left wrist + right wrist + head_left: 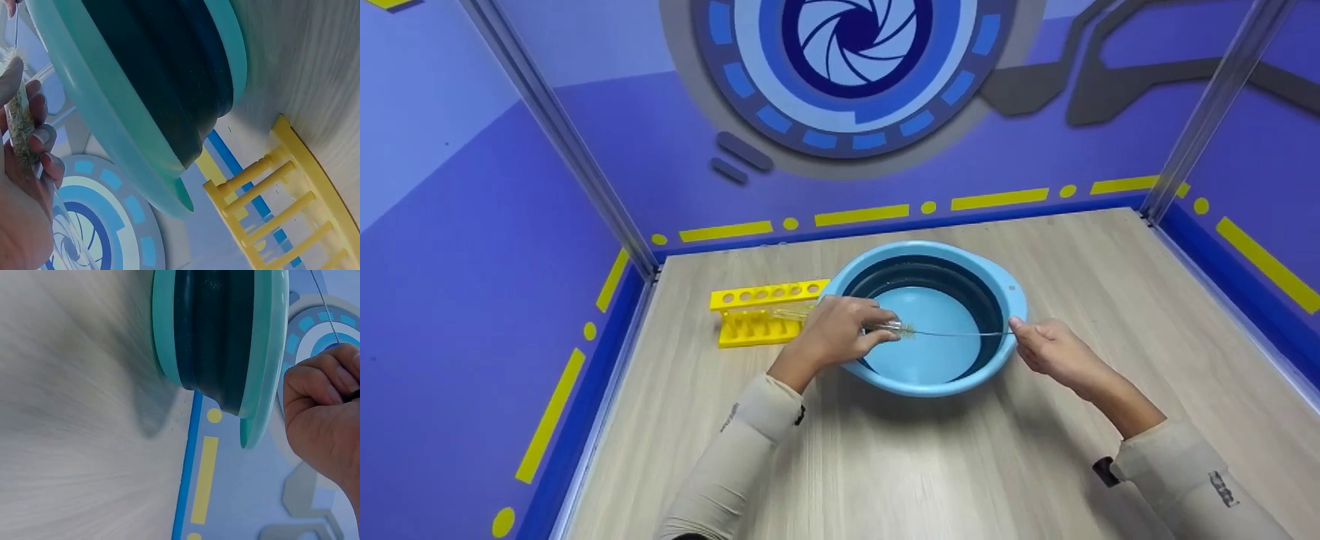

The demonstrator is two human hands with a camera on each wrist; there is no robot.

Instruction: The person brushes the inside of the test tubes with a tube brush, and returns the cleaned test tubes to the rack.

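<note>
Over the blue basin (919,388), my left hand (840,330) grips clear test tubes (791,313), whose ends stick out to its left. In the left wrist view, the bristles of a test tube brush (21,126) fill one tube between thumb and fingers, with a pale tuft at its mouth. From there the brush's thin twisted wire (952,334) runs right across the basin. My right hand (1046,349) pinches the far end of that wire beside the basin's right rim, its fingers curled in the right wrist view. How many tubes the left hand holds I cannot tell.
A yellow test tube rack (761,294) with a row of holes stands left of the basin, partly behind the left hand. Both stand on a wood-grain table (885,465). Blue and purple printed panels (615,142) enclose the back and sides.
</note>
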